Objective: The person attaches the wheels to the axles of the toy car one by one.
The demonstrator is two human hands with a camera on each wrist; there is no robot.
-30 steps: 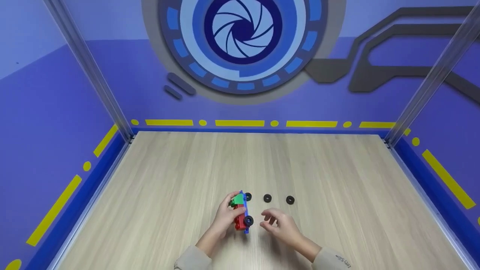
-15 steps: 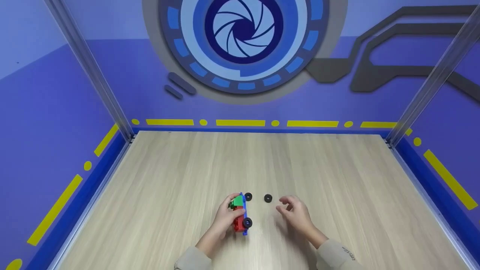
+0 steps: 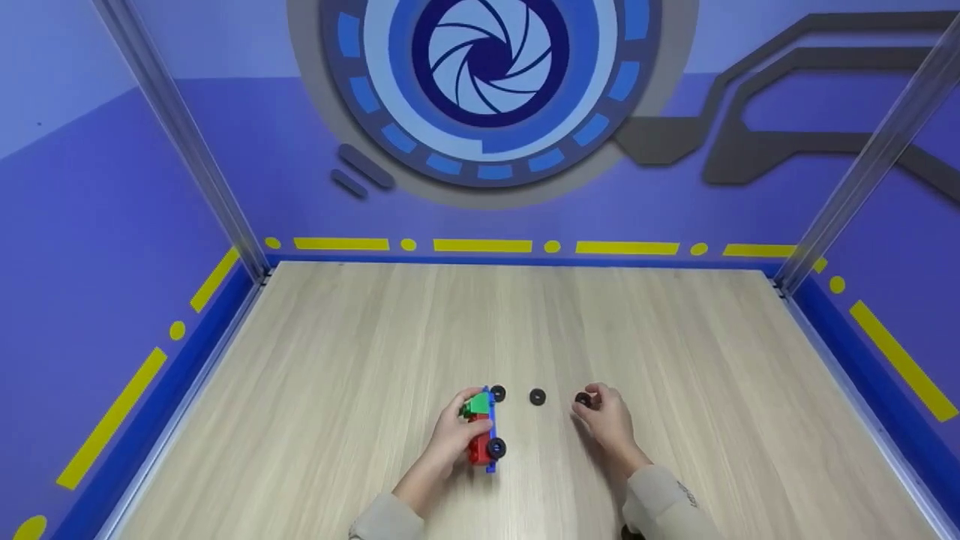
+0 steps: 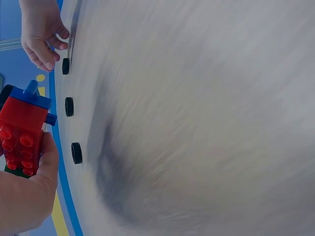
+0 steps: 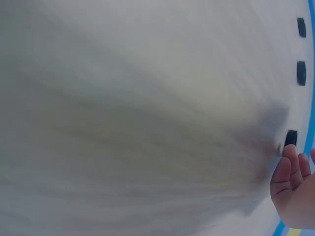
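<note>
A toy car [image 3: 481,430] built of red, green and blue bricks is gripped in the left hand [image 3: 450,435], its fingers curled round the body, and is held on its side just above the wooden table [image 3: 337,360]. One black wheel [image 3: 496,448] is seen fitted at the near end of the blue chassis, so one wheel position is judged complete. In the left wrist view a bare blue axle peg [image 4: 51,118] is visible, which suggests that further wheels are not yet mounted. Three loose wheels lie in a row beyond the car: the first loose wheel [image 3: 498,392] just beside the car's far end, the second loose wheel [image 3: 537,397] in the middle, and the third loose wheel [image 3: 583,400] to the right. The third is touched by the curled fingertips of the right hand [image 3: 606,420]; whether it is pinched or only touched cannot be told. Fitting of the three loose wheels is judged to be left.
</note>
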